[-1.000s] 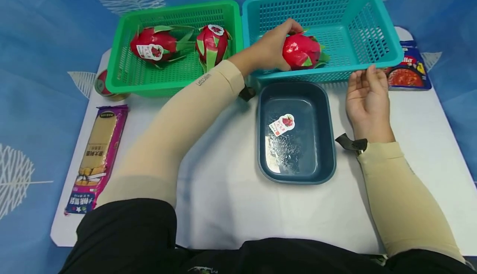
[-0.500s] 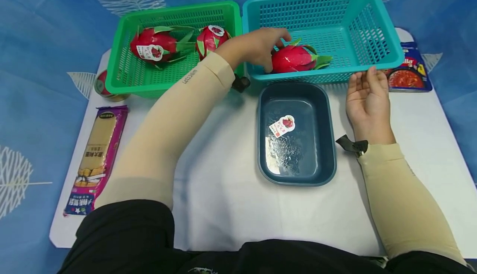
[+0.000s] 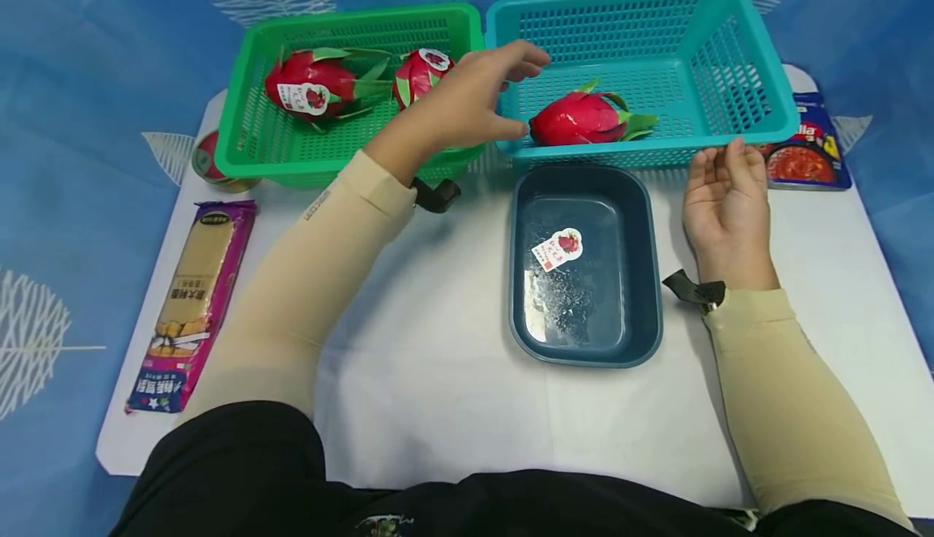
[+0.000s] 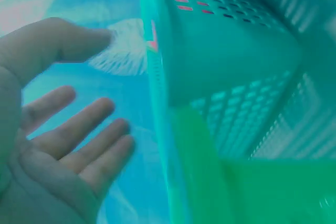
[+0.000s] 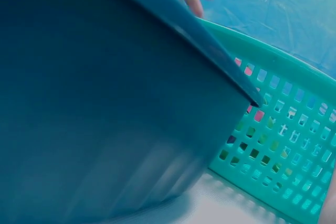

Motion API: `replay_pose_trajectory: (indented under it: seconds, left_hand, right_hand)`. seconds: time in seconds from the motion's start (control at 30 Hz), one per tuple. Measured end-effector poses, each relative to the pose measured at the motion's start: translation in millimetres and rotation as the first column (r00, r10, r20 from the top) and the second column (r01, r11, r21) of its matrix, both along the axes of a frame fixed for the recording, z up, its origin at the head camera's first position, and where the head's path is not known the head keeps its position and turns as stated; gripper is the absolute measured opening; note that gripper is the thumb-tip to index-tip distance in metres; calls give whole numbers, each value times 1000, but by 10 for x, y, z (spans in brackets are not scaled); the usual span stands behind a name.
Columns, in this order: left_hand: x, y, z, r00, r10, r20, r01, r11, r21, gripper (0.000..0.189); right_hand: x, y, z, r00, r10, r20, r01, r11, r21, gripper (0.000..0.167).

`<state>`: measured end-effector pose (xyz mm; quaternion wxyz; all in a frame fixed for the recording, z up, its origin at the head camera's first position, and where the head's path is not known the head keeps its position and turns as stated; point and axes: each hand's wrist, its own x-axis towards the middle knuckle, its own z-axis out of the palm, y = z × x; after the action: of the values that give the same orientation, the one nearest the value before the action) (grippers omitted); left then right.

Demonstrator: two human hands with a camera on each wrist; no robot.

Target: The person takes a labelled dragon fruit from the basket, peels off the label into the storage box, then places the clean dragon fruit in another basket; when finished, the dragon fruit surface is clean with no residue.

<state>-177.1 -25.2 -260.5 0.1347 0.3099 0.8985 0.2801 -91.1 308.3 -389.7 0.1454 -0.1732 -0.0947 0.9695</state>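
Left hand, fingers spread and empty, partly hides a dragon fruit; right hand seems relaxed.

White table — green basket, turquoise basket, blue tub, can, purple packet, pouch

Two rectangular perforated plastic baskets, one green and one turquoise, three oval red dragon fruits with green scales, three white printed stickers and two bare hands are visible. Present singly: a dark blue rounded-rectangular container, a cylindrical red-and-gold tin, a long purple-edged plastic packet, a flat dark blue pouch and a white table.
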Motion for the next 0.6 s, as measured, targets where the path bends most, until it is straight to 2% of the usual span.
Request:
replay_pose_trajectory:
  seconds: [0.07,0.1,0.17,0.2,0.3,0.37,0.43,0.5,0.53,0.6]
  left_hand:
    - [118,-172,-17,999,37,-39,-33,993,117,76]
    - [180,-266,-36,996,62,-61,-50,981,187,72]
    - [306,-465,-102,986,129,-103,-85,933,350,63]
    - [368,-566,-140,980,167,-110,-103,893,438,56]
    - [512,-865,-268,954,256,-157,-91,745,661,39]
    - [579,-1038,-336,934,331,-136,-115,639,761,31]
    - [633,-1198,-383,918,388,-80,-155,537,829,26]
    - [693,-1339,-411,899,437,16,-225,432,873,22]
    - [728,-1398,-420,887,456,74,-265,371,890,20]
    - [796,-1505,-445,873,459,165,-304,248,920,16]
  right_hand:
    - [-2,-4,-4,1000,-1,-2,1,1000,1,12]
    - [-6,-7,-4,1000,-2,-3,2,1000,1,12]
    - [-9,-8,-8,1000,0,-3,0,1000,2,12]
    - [-12,-8,-7,1000,0,-3,0,1000,-2,13]
    - [-18,0,-2,1000,-4,1,4,1000,-3,14]
    - [-19,11,1,1000,-8,9,8,1000,-2,14]
    - [-18,21,2,1000,-11,15,11,1000,3,14]
    - [-16,26,1,1000,-9,22,9,1000,1,15]
    - [-14,26,-2,1000,-8,24,8,1000,-3,15]
    - [-5,20,-11,1000,-3,29,3,1000,-4,14]
